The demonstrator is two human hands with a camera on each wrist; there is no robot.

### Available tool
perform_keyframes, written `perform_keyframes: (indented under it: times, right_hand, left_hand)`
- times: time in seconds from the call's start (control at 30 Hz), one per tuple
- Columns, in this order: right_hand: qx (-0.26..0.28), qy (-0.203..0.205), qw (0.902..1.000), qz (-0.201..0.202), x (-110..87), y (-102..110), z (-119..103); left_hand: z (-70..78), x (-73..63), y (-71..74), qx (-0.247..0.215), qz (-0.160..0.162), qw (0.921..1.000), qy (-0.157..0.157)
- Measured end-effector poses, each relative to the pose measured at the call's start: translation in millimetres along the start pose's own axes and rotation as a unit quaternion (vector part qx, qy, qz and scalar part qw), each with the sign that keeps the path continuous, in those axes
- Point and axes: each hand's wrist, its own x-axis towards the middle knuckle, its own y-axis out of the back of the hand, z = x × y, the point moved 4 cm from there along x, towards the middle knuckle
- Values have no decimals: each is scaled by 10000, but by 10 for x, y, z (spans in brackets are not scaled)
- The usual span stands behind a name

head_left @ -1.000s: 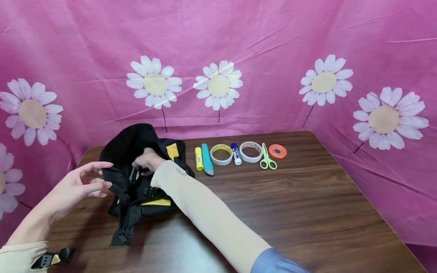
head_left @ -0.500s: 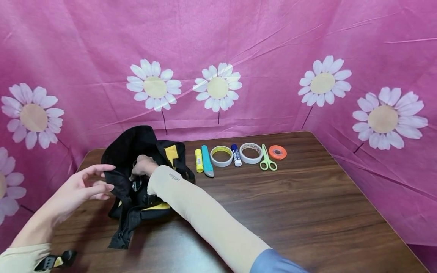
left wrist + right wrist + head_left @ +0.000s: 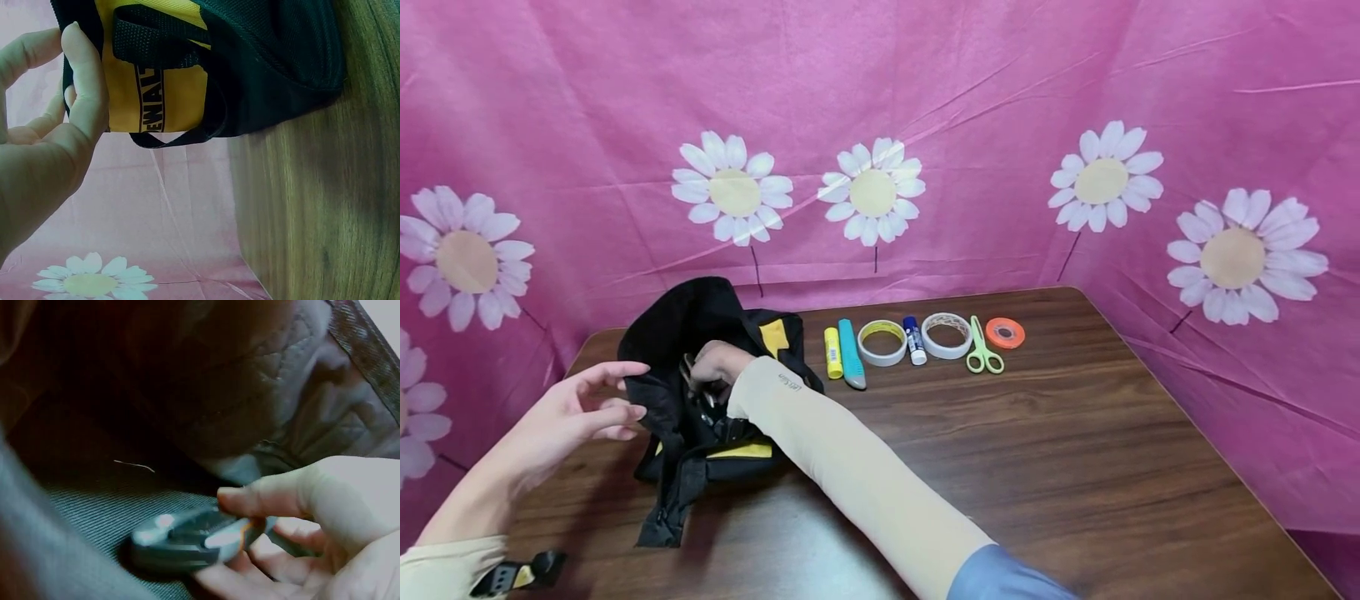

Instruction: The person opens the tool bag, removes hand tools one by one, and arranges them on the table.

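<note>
A black and yellow tool bag [image 3: 662, 329] stands open at the left of the table. With thumb and fingers, my left hand [image 3: 568, 421] pinches the bag's left rim, which the left wrist view also shows beside the yellow side panel [image 3: 178, 94]. My right hand [image 3: 721, 365] reaches down inside the bag. In the right wrist view its thumb and fingers grip a dark grey tool [image 3: 187, 540] with an orange edge, low over the ribbed bag floor [image 3: 94, 494]. The tool is blurred, so its exact kind cannot be made out. Shiny items deeper in the bag are partly hidden.
Right of the bag, a row holds a yellow stick [image 3: 833, 354], turquoise cutter [image 3: 852, 354], two tape rolls [image 3: 882, 358], a blue and white glue stick [image 3: 914, 340], green scissors [image 3: 984, 360] and an orange disc [image 3: 1004, 332]. A pink curtain [image 3: 970, 242] hangs behind the table [image 3: 1037, 467].
Inside the bag my right hand has shifted slightly, and a dark object now shows at its fingertips. My left hand keeps its hold on the rim. The row of items stays put.
</note>
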Motion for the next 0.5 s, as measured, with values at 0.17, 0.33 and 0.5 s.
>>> perform_keyframes:
  times: [0.17,0.33,0.5]
  right_hand:
    - [1107,-327,9915,-602,-24,-41,42]
    - [1421,-283,9865,-759,-9,-68,66]
    - [1725,-162,9804,-936,18,-46,68]
  left_hand:
    - [4,-6,2,20,-1,10000,29]
    - [8,-4,-8,13,3,10000,17]
    - [14,-5,-5,9,-28,10000,-6]
